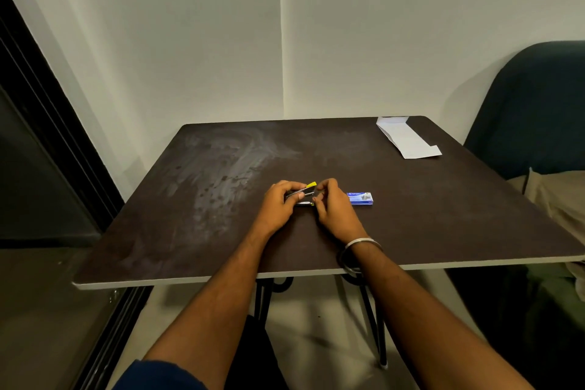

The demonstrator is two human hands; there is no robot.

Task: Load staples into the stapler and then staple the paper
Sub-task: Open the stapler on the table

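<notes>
A person sits at a dark brown worktop [221, 168] with both arms stretched out over it. In the middle of the worktop, the two hands meet around a small stapler [304, 194]. The left hand [278, 204] has its fingers curled round the left end of the stapler and holds it. The right hand [330, 204] is at the right end, with its fingertips pinching something at the stapler, but it is too small to see just what they pinch. A yellow bit of the stapler sticks up between the two hands, and a shiny metal part shows lower down. Just to the right of the right hand lies a little blue staple box [361, 198], flat on the worktop. Far away at the right corner lies the white paper [408, 139], folded and well apart from the hands. The right wrist wears a silver bangle [362, 244]. A dark blue chair [535, 104] stands to the right of the worktop, and a pale wall [190, 25] is behind it.
</notes>
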